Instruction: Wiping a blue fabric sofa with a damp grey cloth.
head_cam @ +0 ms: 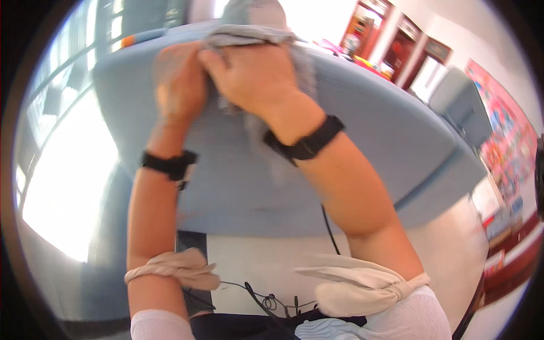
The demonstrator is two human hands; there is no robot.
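A grey cloth (pixel 250 35) is bunched between my hands at the top of the view, over the back of a blue-grey upholstered surface (pixel 255 191). My right hand (pixel 259 74) is closed on the cloth, with part of it hanging below and beside the hand. My left hand (pixel 180 78) is close beside it at the cloth's left edge; it is blurred, and its fingertips are hidden. Behind the cloth stands a rounded, pale grey thing (pixel 255 12), cut off by the frame. Both wrists wear black straps.
An orange and blue object (pixel 138 39) lies at the surface's far left edge. Brightly coloured items (pixel 365 63) lie at the far right, near a grey chair back (pixel 461 106). Black cables (pixel 272 301) run across the pale floor near my lap.
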